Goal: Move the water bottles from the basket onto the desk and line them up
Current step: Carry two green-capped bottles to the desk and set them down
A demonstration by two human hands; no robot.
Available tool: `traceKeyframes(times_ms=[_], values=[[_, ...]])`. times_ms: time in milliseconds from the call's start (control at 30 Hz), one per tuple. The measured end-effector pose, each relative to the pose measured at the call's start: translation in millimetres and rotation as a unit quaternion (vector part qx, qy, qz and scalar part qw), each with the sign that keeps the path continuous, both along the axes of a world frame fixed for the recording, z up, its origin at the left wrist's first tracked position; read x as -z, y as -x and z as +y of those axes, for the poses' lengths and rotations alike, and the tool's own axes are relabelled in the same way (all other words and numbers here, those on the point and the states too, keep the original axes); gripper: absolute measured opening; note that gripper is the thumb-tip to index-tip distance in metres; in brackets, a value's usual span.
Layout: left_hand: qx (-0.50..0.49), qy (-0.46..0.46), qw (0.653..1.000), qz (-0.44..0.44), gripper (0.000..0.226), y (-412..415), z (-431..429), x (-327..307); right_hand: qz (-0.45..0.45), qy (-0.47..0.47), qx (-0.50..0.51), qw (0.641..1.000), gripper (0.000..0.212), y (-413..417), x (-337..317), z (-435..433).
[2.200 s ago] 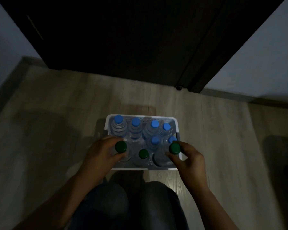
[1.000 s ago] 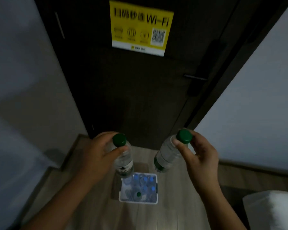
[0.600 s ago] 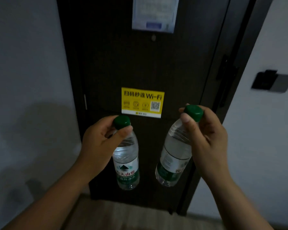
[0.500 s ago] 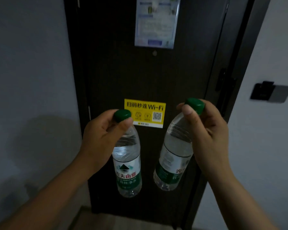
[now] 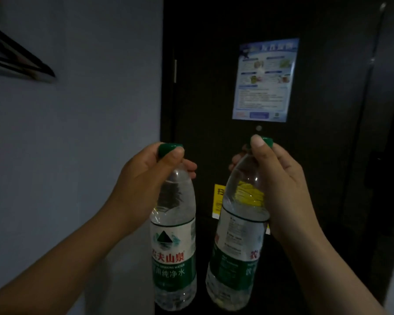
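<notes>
We read the label best on the left bottle [image 5: 173, 246]: a green mountain emblem on white, red characters 夫山泉 after a first one partly turned away, and white characters ending 纯净水 on the green band below. The right bottle [image 5: 237, 246] shows its side panel of fine print, too small to read. Both are clear, green-capped and full, and hang in the air before a dark door [image 5: 214, 64], side by side and apart. The right bottle tilts a little.

Our left hand [image 5: 143, 185] pinches its bottle at the neck, thumb over the cap and fingers curled behind. Our right hand [image 5: 280, 189] grips its bottle the same way, thumb tip against the cap.

On the door a blue notice [image 5: 265, 80] hangs above a small peephole [image 5: 258, 128]; its text is too blurred to read. A yellow sticker [image 5: 218, 198] lies mostly behind the right bottle. A pale wall [image 5: 77, 133] fills the left, with a dark angled object [image 5: 21, 62] high on it.

0.5 s ago the sticker's "Wi-Fi" line showed plainly between the 2 bottles. Now the right bottle covers it, and the wall takes more of the left side.
</notes>
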State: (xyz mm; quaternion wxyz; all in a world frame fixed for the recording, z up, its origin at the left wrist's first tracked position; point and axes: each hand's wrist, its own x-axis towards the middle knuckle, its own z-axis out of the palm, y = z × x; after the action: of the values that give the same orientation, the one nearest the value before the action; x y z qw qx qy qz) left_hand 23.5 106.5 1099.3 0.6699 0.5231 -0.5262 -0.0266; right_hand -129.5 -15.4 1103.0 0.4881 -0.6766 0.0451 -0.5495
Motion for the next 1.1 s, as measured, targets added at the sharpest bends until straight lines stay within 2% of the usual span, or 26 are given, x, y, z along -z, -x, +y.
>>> traceKeyframes(times_ms=[267, 500, 800, 1100], values=[[-0.164, 0.028, 0.986, 0.032, 0.035, 9, 6, 1, 0.001, 0.031, -0.161, 0.986, 0.031, -37, -6, -24], [-0.319, 0.045, 0.947, 0.013, 0.036, 20, 71, 6, 0.011, 0.028, -0.277, 0.96, 0.028, -84, -4, 14], [-0.516, 0.048, 0.855, -0.038, 0.029, 76, 217, -1, -0.006, 0.024, -0.479, 0.878, 0.023, -99, -13, 154], [-0.652, 0.048, 0.753, -0.071, 0.032, 180, 386, -11, -0.042, 0.009, -0.628, 0.777, 0.025, -57, -21, 341]])
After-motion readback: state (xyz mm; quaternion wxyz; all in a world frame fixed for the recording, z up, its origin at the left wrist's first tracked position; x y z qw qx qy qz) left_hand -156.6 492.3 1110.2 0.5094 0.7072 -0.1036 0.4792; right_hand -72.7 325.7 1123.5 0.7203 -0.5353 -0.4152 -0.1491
